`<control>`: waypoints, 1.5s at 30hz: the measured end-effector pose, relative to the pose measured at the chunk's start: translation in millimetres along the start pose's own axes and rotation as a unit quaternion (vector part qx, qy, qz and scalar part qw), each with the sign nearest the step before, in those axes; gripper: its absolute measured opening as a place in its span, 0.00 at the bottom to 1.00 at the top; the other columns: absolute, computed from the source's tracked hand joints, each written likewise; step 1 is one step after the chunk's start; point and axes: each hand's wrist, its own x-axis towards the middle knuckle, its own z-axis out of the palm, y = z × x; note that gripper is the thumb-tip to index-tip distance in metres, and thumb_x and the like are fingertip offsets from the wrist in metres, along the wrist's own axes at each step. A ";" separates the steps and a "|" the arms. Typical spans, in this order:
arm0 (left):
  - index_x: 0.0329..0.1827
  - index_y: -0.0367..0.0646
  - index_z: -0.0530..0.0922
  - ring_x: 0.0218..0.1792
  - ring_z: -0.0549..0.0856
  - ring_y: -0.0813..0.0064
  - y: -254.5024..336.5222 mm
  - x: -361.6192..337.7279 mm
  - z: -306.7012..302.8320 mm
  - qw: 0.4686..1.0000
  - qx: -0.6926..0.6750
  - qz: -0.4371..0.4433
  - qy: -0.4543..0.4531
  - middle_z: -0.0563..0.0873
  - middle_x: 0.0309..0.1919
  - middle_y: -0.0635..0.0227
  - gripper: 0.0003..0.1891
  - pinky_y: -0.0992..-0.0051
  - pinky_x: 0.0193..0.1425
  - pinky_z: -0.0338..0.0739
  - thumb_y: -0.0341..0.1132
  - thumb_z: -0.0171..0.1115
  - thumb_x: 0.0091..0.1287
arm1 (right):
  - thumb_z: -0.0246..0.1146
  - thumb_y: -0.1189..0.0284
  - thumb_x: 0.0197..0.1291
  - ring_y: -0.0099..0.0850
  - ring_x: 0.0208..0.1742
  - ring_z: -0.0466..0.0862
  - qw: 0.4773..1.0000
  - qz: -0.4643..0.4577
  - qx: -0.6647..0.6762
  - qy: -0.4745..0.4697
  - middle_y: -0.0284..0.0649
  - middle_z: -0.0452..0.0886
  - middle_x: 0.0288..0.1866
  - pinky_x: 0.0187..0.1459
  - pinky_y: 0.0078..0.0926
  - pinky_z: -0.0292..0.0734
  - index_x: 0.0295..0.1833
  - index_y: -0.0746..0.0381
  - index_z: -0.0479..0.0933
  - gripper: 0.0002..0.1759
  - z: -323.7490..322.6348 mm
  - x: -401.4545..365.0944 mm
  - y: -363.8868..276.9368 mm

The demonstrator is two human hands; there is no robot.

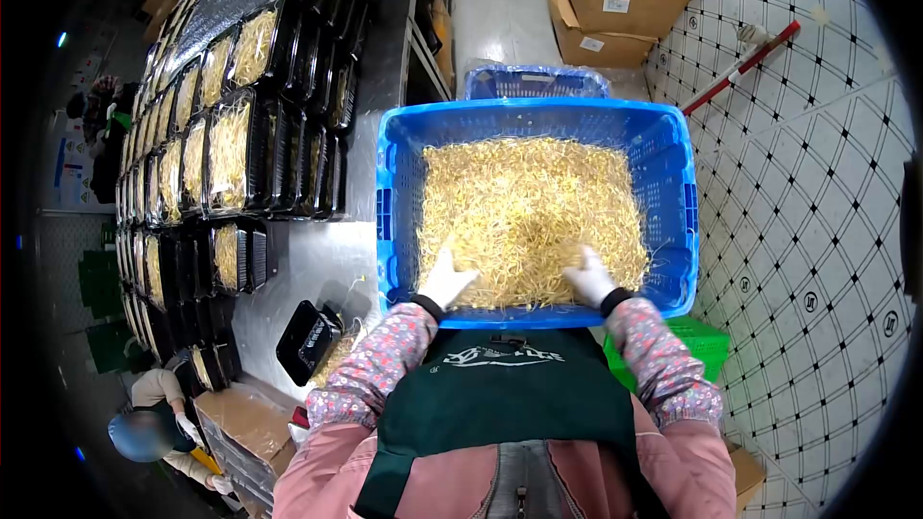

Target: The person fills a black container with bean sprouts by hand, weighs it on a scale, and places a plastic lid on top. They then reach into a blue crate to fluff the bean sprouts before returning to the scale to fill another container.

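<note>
A large blue crate (pixel 534 115) full of pale yellow bean sprouts (pixel 529 202) stands right in front of me. My left hand (pixel 445 281), in a white glove, reaches into the sprouts at the near left, its thumb apart from the fingers. At the near right my right hand (pixel 590 279), also gloved, dips into the same heap with the thumb spread. Fingertips of both hands are partly hidden among the sprouts, and I see no lifted clump in either. Patterned sleeves cover both forearms.
Stacked black trays of sprouts (pixel 231 154) fill the metal table (pixel 317 255) on the left. A tilted black tray (pixel 308 341) lies nearer. Cardboard boxes (pixel 625 5) stand ahead, a green crate (pixel 697 346) at right. Another person (pixel 159 423) works at lower left.
</note>
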 end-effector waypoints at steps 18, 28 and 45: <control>0.78 0.42 0.57 0.65 0.73 0.69 48.6 -2.7 57.0 0.935 -0.343 -0.053 0.073 0.74 0.65 0.59 0.33 0.69 0.67 0.70 0.41 0.59 0.75 | 0.59 0.50 0.67 0.52 0.60 0.77 0.965 -0.128 -0.213 0.080 0.52 0.78 0.60 0.63 0.49 0.70 0.65 0.58 0.75 0.29 102.8 20.8 -42.9; 0.83 0.50 0.45 0.45 0.88 0.66 95.7 -77.9 -38.6 0.956 -0.226 -0.138 -0.125 0.74 0.67 0.53 0.45 0.75 0.37 0.83 0.50 0.63 0.72 | 0.60 0.47 0.67 0.44 0.76 0.67 0.926 -0.228 -0.245 -0.175 0.54 0.68 0.74 0.75 0.38 0.61 0.75 0.57 0.66 0.37 39.4 64.9 -178.0; 0.75 0.37 0.63 0.71 0.66 0.46 57.9 -28.4 -36.0 0.924 0.286 0.227 -0.113 0.67 0.71 0.43 0.52 0.55 0.77 0.61 0.56 0.76 0.51 | 0.64 0.36 0.56 0.60 0.76 0.59 0.807 -0.257 -0.500 -0.182 0.53 0.55 0.79 0.62 0.62 0.71 0.79 0.52 0.57 0.52 61.2 -14.8 -123.7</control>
